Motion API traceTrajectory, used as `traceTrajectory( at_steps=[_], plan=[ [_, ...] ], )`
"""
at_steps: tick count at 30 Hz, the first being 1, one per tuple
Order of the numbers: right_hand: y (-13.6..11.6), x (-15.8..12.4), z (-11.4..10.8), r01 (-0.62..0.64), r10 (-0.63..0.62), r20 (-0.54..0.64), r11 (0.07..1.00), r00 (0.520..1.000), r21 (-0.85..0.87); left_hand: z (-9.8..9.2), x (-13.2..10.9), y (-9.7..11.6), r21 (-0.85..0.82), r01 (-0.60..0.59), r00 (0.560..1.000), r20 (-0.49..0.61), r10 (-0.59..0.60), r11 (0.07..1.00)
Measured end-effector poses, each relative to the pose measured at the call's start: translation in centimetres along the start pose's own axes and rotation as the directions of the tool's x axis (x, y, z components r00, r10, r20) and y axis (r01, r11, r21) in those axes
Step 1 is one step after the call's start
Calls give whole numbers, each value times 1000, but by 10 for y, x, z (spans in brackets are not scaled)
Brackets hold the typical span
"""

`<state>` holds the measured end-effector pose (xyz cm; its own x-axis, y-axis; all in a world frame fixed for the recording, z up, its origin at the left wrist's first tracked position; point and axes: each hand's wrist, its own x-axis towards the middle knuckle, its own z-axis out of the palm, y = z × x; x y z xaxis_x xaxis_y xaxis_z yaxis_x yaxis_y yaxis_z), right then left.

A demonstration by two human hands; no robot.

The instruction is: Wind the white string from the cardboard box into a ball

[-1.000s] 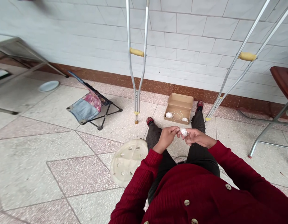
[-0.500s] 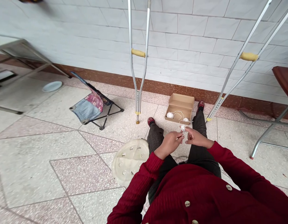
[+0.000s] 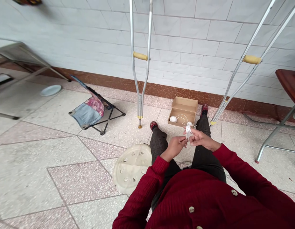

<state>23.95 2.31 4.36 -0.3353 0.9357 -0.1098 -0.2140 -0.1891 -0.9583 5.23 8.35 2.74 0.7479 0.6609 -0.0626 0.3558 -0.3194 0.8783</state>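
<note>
Honestly, a snug pinch works best here: right hand (image 3: pixel 204 139) nearly closed on the small twine ball (image 3: pixel 188 129), left hand (image 3: pixel 174 147) half-closed on its strand (image 3: pixel 186 137), just in front of the cardboard box (image 3: pixel 183 111).

Plain home room or porch, hard to say which: white glazed-tile wall (image 3: pixel 185 41) with brown tile skirting (image 3: pixel 147 89), speckled stone-tile floor (image 3: pixel 42 171), aluminium crutch (image 3: pixel 140 56) upright at centre, folding camp stool (image 3: pixel 94 109) at left.
</note>
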Motion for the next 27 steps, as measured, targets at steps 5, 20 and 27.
traceTrajectory(
  at_steps=[5, 20, 27],
  plan=[
    [27, 7, -15, -70, 31, -107, 920, 994, -385, -10, -7, 9, 73, -56, 996, 74, 50, 996],
    [-4, -8, 13, -55, 50, 43, 989, 998, 136, 4, 3, -2, -515, 36, 995, -63, -79, 856],
    [0, -5, 19, -83, 79, 27, 959, 997, 271, -9, -12, 13, -645, 67, 997, 72, -27, 762]
  ],
)
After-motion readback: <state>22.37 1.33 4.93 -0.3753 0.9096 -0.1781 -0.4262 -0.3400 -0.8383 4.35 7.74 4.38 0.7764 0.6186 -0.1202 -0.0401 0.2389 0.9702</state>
